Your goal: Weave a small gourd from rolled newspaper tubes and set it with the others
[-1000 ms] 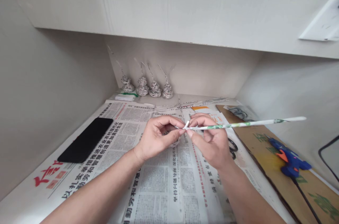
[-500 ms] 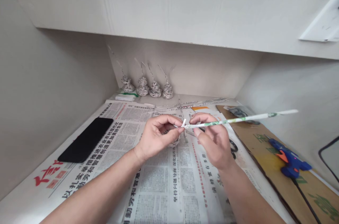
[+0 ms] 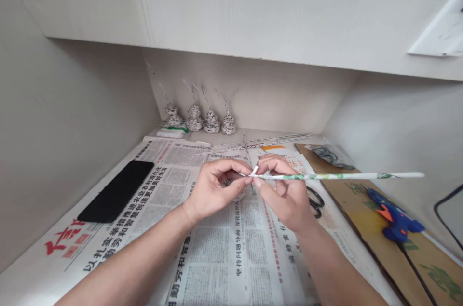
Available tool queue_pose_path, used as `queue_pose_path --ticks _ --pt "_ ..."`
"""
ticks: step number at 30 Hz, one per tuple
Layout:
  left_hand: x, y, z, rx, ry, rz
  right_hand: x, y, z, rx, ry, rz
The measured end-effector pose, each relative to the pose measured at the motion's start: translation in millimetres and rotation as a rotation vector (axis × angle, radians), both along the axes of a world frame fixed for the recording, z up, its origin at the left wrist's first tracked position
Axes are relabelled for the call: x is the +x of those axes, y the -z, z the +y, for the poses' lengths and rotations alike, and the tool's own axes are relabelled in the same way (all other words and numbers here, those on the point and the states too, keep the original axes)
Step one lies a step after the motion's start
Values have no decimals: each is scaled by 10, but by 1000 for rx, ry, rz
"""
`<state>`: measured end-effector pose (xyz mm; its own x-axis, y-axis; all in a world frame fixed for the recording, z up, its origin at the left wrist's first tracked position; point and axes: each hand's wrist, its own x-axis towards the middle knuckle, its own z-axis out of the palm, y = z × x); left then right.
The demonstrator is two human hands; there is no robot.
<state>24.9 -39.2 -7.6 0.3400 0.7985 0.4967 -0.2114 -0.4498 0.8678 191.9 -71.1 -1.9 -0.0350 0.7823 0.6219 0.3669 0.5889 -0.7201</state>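
A long rolled paper tube (image 3: pixel 333 176), white with green patches, points out to the right, nearly level. Its left end is pinched between the thumb and forefinger of my right hand (image 3: pixel 285 190). My left hand (image 3: pixel 217 185) pinches right beside it, where a short white paper end (image 3: pixel 254 169) sticks up between the fingertips. A small woven paper piece (image 3: pixel 228 181) shows partly behind my left fingers. Most of it is hidden, so I cannot tell how it is held.
Several gourd-shaped woven paper pieces (image 3: pixel 211 123) stand along the back wall. Thin paper sticks (image 3: pixel 267 141) lie before them. A black phone (image 3: pixel 116 191) rests on newspaper (image 3: pixel 206 248) at left. Scissors (image 3: pixel 315 202), cardboard (image 3: pixel 347 200) and a blue glue gun (image 3: pixel 396 221) are at right.
My right hand has moved left, closing its fingertips on the tube beside my left fingers. The tube's far end has swung down to nearly level.
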Motion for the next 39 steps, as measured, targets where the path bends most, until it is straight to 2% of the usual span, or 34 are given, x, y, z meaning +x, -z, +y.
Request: queue_pose_path --ticks 15,18,21,25,31,35,39 --pt "-1 -7 3 -5 -1 15 28 -42 4 45 18 -14" --pt "-14 -9 29 -10 -51 80 52 -27 3 30 32 12" --pt "-42 -5 84 -10 -166 138 86 13 14 20 79 50" --pt "-84 10 159 -77 -249 96 94 95 76 12 129 -53" --pt "-103 2 232 -271 -157 -89 -66 324 176 -87 72 -267" --pt "-93 21 278 -372 -97 -204 -169 518 222 -111 17 -289" --pt "-83 23 285 -408 -68 -232 -190 627 271 -133 40 -277"
